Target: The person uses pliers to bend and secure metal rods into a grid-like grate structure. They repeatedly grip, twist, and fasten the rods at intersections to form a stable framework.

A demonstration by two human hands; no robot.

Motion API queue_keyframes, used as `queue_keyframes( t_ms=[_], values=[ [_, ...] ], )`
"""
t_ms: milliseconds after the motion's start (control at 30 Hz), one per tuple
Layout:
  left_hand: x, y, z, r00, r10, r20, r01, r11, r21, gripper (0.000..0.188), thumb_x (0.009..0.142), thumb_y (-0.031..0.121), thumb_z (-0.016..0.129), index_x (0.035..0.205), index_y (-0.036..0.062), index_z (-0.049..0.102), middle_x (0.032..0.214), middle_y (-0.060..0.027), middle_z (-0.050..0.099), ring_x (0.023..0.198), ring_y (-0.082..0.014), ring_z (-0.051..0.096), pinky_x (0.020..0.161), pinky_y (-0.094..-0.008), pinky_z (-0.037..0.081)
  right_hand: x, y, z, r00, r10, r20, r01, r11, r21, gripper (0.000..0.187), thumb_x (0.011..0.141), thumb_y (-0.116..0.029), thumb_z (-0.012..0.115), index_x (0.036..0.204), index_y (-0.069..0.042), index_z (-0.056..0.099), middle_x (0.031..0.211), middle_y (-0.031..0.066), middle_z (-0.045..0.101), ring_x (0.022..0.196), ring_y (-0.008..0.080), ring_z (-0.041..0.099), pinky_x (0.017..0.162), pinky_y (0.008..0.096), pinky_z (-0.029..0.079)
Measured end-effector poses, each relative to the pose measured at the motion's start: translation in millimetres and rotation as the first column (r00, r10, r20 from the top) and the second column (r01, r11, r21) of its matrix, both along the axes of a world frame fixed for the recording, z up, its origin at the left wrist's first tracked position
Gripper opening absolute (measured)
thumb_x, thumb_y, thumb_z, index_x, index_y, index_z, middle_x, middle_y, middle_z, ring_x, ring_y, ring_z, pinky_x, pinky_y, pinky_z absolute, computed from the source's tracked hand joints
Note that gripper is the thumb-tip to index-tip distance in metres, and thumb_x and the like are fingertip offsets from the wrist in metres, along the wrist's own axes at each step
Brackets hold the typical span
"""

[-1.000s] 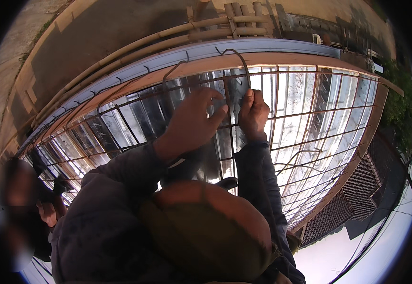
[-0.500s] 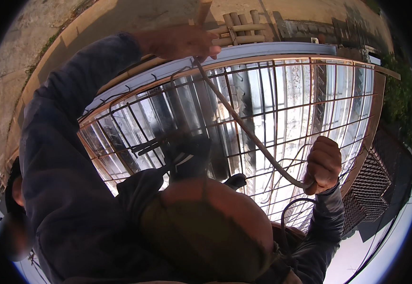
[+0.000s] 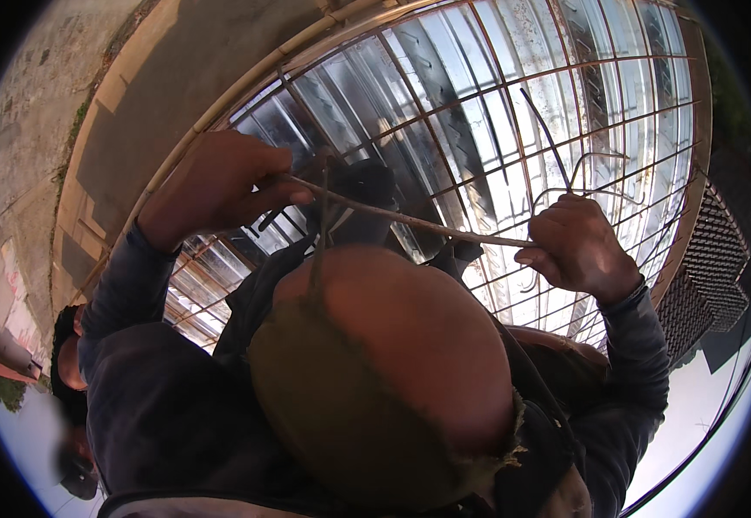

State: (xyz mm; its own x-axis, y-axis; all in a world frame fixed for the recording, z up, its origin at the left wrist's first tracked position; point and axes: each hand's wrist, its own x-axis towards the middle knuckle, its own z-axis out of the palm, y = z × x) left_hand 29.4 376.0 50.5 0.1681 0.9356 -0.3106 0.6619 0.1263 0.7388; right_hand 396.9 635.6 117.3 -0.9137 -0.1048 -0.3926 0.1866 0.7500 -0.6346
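Note:
A thin, brownish, slightly curved rod [image 3: 418,223] stretches between my two hands, sloping gently down to the right. At its left end, the thumb and fingers of my left hand [image 3: 224,181] are closed around it. My right hand [image 3: 578,246] grips the other end in a fist. Several dark wires with bent ends [image 3: 595,160] show just above the right fist; whether it holds them too I cannot tell. Below both hands lies a grid of rusty steel bars [image 3: 470,181] over shiny corrugated metal sheets [image 3: 496,104].
A bamboo pole [image 3: 220,105] runs along the grid's left edge, beside paved ground [image 3: 146,95]. A wooden board [image 3: 699,95] borders the grid on the right, with a tiled roof [image 3: 708,259] beyond. Another person [image 3: 71,371] is at the left edge.
My left hand has come down from the grid's far edge, nearer my body. The rod has swung from a steep slant to nearly level. The right hand has risen, and the view has shifted.

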Motion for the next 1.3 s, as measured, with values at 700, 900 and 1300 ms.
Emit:
queue_keyframes(
  t_ms=[700,900,1300],
  values=[
    [45,-57,50,0.958,0.282,-0.052,-0.286,0.949,-0.130,0.038,0.078,0.027,0.090,0.069,0.0098,0.057,0.059,-0.0079,0.052,0.054,-0.0310,0.057,0.052,-0.0432,0.042,4,-16,16,0.990,0.050,-0.135,-0.017,0.971,0.237,0.053,0.083,-0.048,0.088,0.065,-0.014,0.051,0.059,-0.0004,0.036,0.052,0.0197,0.042,0.056,0.0382,0.035],
    [46,-61,58,0.928,0.353,-0.120,-0.369,0.912,-0.177,0.037,0.078,0.026,0.090,0.068,0.0086,0.059,0.060,-0.0089,0.053,0.055,-0.0317,0.057,0.052,-0.0429,0.043,-1,-25,19,0.994,0.021,-0.105,0.005,0.970,0.243,0.056,0.086,-0.050,0.085,0.063,-0.013,0.049,0.059,0.0006,0.036,0.052,0.0210,0.041,0.055,0.0389,0.033],
    [-5,13,30,0.825,0.288,-0.487,-0.141,0.938,0.318,0.037,0.093,0.040,0.083,0.114,0.0095,0.076,0.119,-0.0091,0.073,0.123,-0.0308,0.065,0.110,-0.0474,0.042,-13,-25,43,0.855,-0.518,0.008,0.518,0.855,-0.028,0.023,0.104,-0.016,0.073,0.093,-0.003,0.057,0.060,0.0084,0.050,0.048,0.0230,0.052,0.048,0.0378,0.040]
  ],
)
